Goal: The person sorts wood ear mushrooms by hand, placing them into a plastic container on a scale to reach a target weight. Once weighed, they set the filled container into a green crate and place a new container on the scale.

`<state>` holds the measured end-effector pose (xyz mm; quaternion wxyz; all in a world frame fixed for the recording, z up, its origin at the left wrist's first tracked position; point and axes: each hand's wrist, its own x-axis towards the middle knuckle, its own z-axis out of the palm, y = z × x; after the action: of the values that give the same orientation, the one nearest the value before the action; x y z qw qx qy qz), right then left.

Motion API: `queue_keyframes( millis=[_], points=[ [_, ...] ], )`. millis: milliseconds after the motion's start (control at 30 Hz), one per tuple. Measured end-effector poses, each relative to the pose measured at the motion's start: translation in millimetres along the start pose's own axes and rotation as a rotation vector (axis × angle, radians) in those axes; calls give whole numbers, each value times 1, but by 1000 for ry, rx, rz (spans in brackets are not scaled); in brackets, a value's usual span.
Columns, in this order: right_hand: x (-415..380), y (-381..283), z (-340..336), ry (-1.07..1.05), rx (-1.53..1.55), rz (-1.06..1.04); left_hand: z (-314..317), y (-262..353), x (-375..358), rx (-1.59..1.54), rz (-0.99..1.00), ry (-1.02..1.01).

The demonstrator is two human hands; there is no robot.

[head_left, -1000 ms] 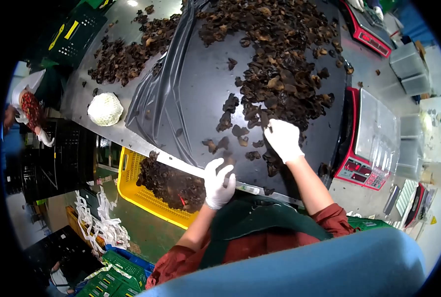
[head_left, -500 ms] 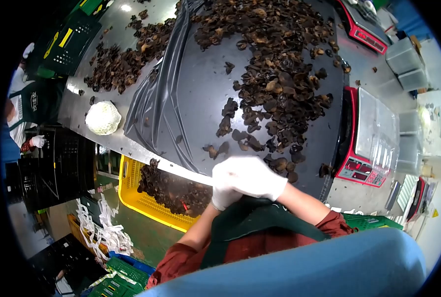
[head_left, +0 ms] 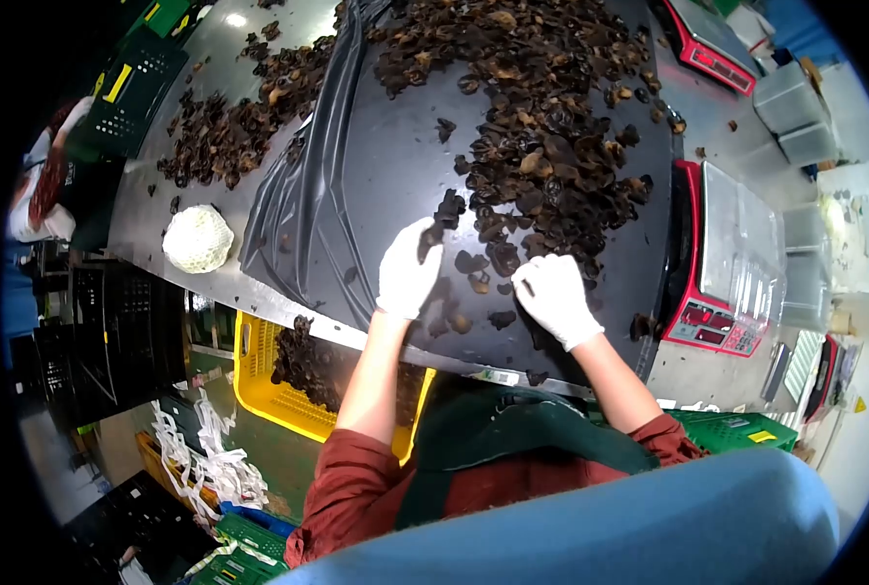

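Observation:
My left hand (head_left: 408,269), in a white glove, is over the dark table with thumb and fingers apart, around the lower end of a small clump of dark wood-ear-like pieces (head_left: 447,210). To its right my right hand (head_left: 557,298), also gloved in white, has its fingers curled together at the lower edge of the large heap of dark brown pieces (head_left: 551,166). Whatever may be between those fingers is hidden. A few loose pieces (head_left: 471,261) lie between the hands.
Folded black sheeting (head_left: 315,175) crosses the table left of centre. Beyond it are another pile (head_left: 230,136) and a white netted bundle (head_left: 198,239). A yellow crate (head_left: 280,402) stands below the near edge. Red scales (head_left: 693,312) are at right. A co-worker's arm (head_left: 49,185) shows far left.
My hands, together near the table's front edge before, have separated and reached forward over the table. The co-worker at far left has moved an arm.

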<state>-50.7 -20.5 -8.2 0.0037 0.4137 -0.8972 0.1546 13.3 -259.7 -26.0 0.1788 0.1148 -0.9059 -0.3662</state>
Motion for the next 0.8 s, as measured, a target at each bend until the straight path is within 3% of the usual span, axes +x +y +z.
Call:
queue_keyframes(
  millis=[33,133,267,333,400,433,500,533,567,600,633,667,733,800],
  points=[
    [0,0,-2,21,6,66,-6,-3,-1,-108,-122,-11],
    [-3,-4,-9,29,156,35,-36,-6,-13,-153,-200,37],
    [-3,-15,11,-45,-75,-53,-77,-10,-42,-322,-414,100],
    [4,-15,16,-158,-101,-2,-94,-31,-62,-303,-479,171],
    [9,-16,9,-142,-36,-5,-115,-32,-79,-160,-593,248],
    [10,-17,7,-166,-24,8,-122,-50,-93,-25,-503,294],
    [13,-29,-5,-206,73,-7,-139,-72,-119,234,-525,313],
    [14,-46,-19,-262,227,-68,-145,-78,-131,409,-509,306],
    [18,-65,-34,-369,229,-264,-147,-71,-134,540,-501,339],
    [7,-80,-26,-62,652,-392,-149,-64,-136,667,-487,367],
    [10,-96,-43,-566,664,-271,-147,-70,-140,641,-467,377],
    [-2,-105,-28,-407,813,-449,-142,-63,-136,600,-440,385],
    [-16,-115,-9,-252,774,-600,-130,-41,-125,451,-311,297],
    [-23,-111,-18,-197,779,-528,-114,-10,-113,337,-214,120]
  ],
)
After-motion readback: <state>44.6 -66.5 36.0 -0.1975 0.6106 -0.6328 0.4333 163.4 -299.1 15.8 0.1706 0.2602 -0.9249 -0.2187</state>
